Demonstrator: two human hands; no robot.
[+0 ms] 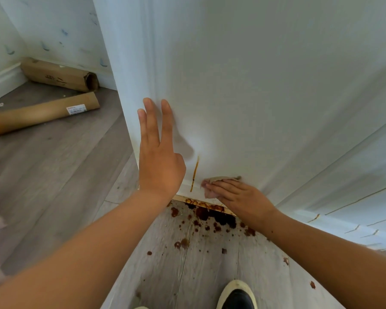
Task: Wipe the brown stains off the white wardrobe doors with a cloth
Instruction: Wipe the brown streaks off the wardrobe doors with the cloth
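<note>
Hands low on the white wardrobe door (265, 90)
Right hand (239, 196) presses a small pinkish cloth (211, 192), fingers (223, 186) straight; the thin brown up-and-down drip (195, 172) is just left of it. Left hand (159, 159) lies flat.

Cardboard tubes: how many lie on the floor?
2. The round tube lies left of the wardrobe; the crushed tube sits behind it against the wall.

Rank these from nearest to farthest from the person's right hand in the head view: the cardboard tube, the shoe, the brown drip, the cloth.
1. cloth, pressed under the right hand at the foot of the wardrobe door.
2. brown drip, just left of the hand, on the door.
3. shoe, on the floor below the hand.
4. cardboard tube, far left on the floor.
</note>
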